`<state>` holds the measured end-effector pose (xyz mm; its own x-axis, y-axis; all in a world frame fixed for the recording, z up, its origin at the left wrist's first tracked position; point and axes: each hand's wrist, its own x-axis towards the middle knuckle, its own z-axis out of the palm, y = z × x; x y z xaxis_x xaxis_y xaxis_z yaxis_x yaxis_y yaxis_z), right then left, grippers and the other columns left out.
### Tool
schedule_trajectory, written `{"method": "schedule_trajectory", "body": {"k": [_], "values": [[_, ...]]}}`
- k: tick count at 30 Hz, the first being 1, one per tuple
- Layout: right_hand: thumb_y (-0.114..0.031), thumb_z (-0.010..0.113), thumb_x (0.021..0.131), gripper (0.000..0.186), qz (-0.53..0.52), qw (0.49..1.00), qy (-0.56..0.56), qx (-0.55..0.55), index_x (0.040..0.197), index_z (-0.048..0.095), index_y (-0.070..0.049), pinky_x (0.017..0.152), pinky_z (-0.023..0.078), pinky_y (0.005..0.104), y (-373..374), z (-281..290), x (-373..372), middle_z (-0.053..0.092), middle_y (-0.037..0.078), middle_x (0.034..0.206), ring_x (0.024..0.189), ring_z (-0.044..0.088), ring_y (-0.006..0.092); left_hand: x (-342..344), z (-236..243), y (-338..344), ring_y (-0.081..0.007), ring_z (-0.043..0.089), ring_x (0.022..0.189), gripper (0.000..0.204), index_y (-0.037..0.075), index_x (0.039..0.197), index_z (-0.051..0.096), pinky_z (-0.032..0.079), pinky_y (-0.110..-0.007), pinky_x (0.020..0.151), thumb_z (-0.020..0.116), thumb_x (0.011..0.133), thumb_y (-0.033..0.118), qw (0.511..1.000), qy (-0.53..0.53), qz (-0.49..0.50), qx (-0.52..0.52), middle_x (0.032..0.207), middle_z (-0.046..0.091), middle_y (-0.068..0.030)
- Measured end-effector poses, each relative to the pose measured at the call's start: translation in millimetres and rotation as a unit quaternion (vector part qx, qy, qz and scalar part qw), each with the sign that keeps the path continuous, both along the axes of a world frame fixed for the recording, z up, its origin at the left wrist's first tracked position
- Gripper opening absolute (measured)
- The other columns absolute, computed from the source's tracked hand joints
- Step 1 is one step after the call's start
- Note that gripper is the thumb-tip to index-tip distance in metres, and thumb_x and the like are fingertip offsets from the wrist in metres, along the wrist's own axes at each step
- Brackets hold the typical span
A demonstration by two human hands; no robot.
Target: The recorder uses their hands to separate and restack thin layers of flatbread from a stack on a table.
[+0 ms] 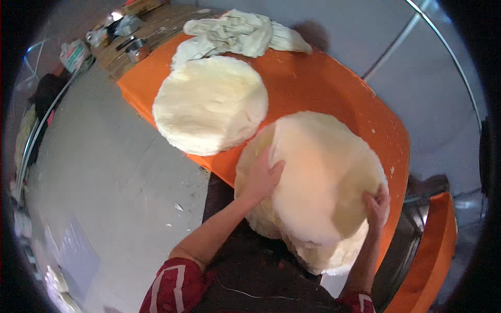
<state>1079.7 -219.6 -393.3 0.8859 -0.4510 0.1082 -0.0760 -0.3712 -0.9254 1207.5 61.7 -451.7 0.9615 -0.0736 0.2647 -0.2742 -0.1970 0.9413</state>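
Round pale sheet [318, 172] is lying smooth by the orange table's [295, 78] near edge, right hand [378, 205] pinching its rim, left hand's [262, 178] grip unclear.

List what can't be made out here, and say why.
All in the head view:
- Underside of the round pale sheet: faces away from the camera.
- Exact finger placement of the right hand: blurred at the sheet's edge.
- Orange table covering under the crumpled white cloth: hidden by the cloth.
- Contents of the metal container: too small.
- Lower end of the orange panel: cut off by the bottom edge.
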Motion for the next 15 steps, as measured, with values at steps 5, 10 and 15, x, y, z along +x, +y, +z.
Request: {"method": "schedule_trajectory", "body": {"k": [5, 10, 15], "values": [[0.002, 0.049, 0.072, 0.037, 0.090, 0.989, -0.114, -0.035, 0.109, 0.048, 0.001, 0.070, 0.042, 0.0243, 56.1, 67.0, 113.0, 0.056, 0.005, 0.096, 0.080, 0.053, 0.0127, 81.6, 77.2, 55.1, -0.0139, 0.054, 0.083, 0.033, -0.003, 0.104, 0.048, 0.044, -0.029, 0.074, 0.055, 0.072, 0.002, 0.978, -0.066, -0.006, -0.200, 0.089, 0.058, -0.0103], [-0.003, 0.057, 0.070, 0.032, 0.109, 0.983, -0.124, 0.081, 0.102, 0.052, 0.000, 0.067, 0.045, 0.0267, 106.4, 31.1, 269.5, 0.058, 0.007, 0.087, 0.074, 0.055, 0.0143, 149.2, 116.8, 155.3, -0.0149, 0.056, 0.069, 0.024, -0.003, 0.092, 0.054, 0.046, -0.027, 0.058, 0.058, 0.070, 0.002, 0.968, -0.002, 0.105, -0.229, 0.081, 0.059, -0.0098], [-0.004, 0.062, 0.063, 0.031, 0.104, 0.990, 0.019, 0.090, 0.093, 0.056, 0.002, 0.064, 0.045, 0.0289, 177.5, -64.6, 361.4, 0.060, 0.009, 0.081, 0.069, 0.057, 0.0166, 180.4, -5.9, 235.6, -0.0197, 0.058, 0.068, 0.020, -0.003, 0.086, 0.057, 0.046, -0.030, 0.059, 0.059, 0.067, 0.004, 0.947, 0.080, 0.289, -0.111, 0.079, 0.060, -0.0120]]}}
